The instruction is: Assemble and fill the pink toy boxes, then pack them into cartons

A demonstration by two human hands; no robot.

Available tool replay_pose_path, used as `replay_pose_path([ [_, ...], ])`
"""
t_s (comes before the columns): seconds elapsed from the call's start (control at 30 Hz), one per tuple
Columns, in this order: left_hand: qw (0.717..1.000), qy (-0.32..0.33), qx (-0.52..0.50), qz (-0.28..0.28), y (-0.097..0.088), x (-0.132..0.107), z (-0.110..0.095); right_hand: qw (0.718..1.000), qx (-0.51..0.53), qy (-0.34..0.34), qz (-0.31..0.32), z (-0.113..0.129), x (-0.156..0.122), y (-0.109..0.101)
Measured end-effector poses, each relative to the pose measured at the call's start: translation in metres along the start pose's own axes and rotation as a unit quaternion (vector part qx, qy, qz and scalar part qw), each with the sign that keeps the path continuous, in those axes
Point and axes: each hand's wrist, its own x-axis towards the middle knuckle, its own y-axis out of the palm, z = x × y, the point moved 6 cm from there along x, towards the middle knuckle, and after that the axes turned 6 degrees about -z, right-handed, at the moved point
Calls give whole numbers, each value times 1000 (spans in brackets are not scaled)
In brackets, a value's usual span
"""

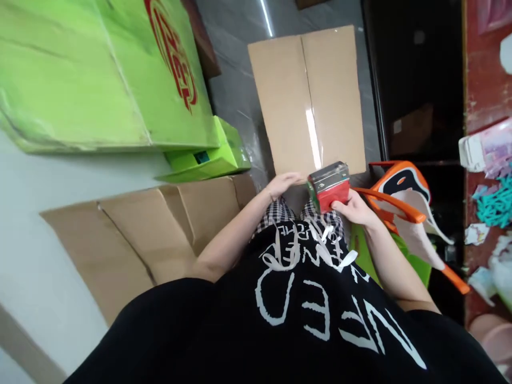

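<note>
1. While the right hand point(354, 207) is clamped around the red tape dispenser point(330, 186), the left hand point(285, 183) lies flat and open-fingered on the near edge of the cardboard box point(308, 101), just beside the dispenser.
2. The dispenser sits at the near end of the box's centre seam, where a shiny strip of tape point(314, 136) runs along the join; the box itself lies on the grey floor point(236, 90), in front of the person's knees.
3. The left fingers lie close to the dispenser's metal front, so a sudden pull could likely nick them on the cutter.
4. If the flat hand lifts, the light box might slide and the tape could wrinkle or wander off the seam.
5. The orange chair point(400, 197) stands near the right elbow and could be bumped.
</note>
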Motion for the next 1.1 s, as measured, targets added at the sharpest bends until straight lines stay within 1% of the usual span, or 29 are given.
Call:
replay_pose_path([
  [0.03, 999, -11, -40, 10, 5, 4, -5, 999, -31, 12, 11, -4, 5, -19],
  [0.07, 996, -23, -83, 28, 14, 8, -9, 997, -59, 32, 26, -10, 11, -39],
  [0.13, 982, -49, -165, 72, 42, 14, -11, 986, -113, 91, 77, -24, 21, -79],
  [0.17, 975, -58, -195, 85, 58, 17, -9, 977, -141, 120, 104, -31, 26, -97],
  [0.2, 971, -58, -215, 84, 73, 20, -4, 966, -171, 146, 128, -36, 29, -113],
  [0.27, 969, -46, -237, 42, 100, 26, 13, 942, -224, 180, 174, -44, 35, -138],
  [0.33, 970, -40, -237, -23, 120, 28, 38, 921, -249, 209, 214, -51, 38, -151],
  [0.4, 968, -58, -227, -87, 134, 25, 66, 903, -235, 248, 262, -63, 37, -154],
  [0.47, 963, -82, -213, -146, 140, 19, 92, 883, -186, 294, 315, -80, 33, -148],
  [0.53, 954, -90, -194, -208, 139, 12, 111, 865, -138, 334, 349, -99, 29, -140],
  [0.6, 945, -86, -165, -269, 130, 6, 124, 855, -124, 357, 356, -117, 29, -134],
  [0.63, 939, -81, -147, -300, 123, 4, 129, 853, -135, 359, 353, -124, 31, -133],
  [0.7, 922, -70, -114, -363, 104, 1, 137, 855, -185, 339, 345, -130, 40, -134],
  [0.77, 897, -62, -84, -429, 82, 2, 143, 862, -256, 288, 330, -130, 54, -142],
  [0.83, 873, -48, -53, -483, 60, 10, 149, 864, -320, 234, 309, -128, 70, -152],
  [0.9, 863, -37, -26, -502, 46, 27, 155, 862, -368, 193, 289, -131, 85, -162],
  [0.97, 867, -43, -17, -496, 38, 48, 163, 854, -403, 174, 279, -139, 98, -166],
  [1.03, 870, -59, -21, -488, 34, 66, 172, 847, -421, 166, 279, -150, 107, -165],
  [1.1, 871, -71, -22, -485, 31, 78, 180, 843, -425, 163, 289, -158, 113, -160],
])
